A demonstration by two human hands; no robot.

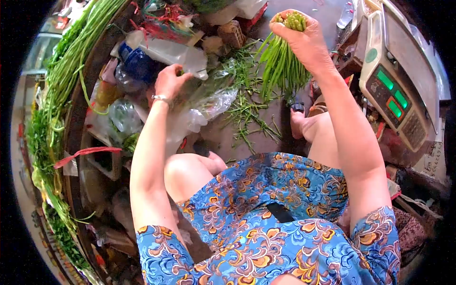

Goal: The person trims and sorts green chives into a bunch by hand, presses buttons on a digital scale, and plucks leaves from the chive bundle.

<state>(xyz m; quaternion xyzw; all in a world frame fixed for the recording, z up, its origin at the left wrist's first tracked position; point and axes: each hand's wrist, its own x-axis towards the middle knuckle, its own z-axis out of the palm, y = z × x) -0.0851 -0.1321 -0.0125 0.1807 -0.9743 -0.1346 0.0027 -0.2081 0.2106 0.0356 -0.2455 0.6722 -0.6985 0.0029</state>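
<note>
My right hand [306, 40] is wrapped round a bunch of thin green stems [285, 66], high at the top of the view. The pale cut ends poke out above my fingers and the darker lengths hang down. My left hand [172, 81], with a bracelet at the wrist, is closed, thumb against fingers. A small dark green bit shows at its fingertips, too small to name. Close by are a clear plastic bag [209, 111] and a whitish plastic container [183, 56]. Loose green trimmings [247, 114] lie scattered on the floor between the hands.
A digital scale [394, 90] with lit green digits stands at the right. Long green stalks [78, 52] line a curved ledge at the left. A blue plastic item [135, 59], red ties [166, 23] and a brick [231, 33] lie beyond my left hand.
</note>
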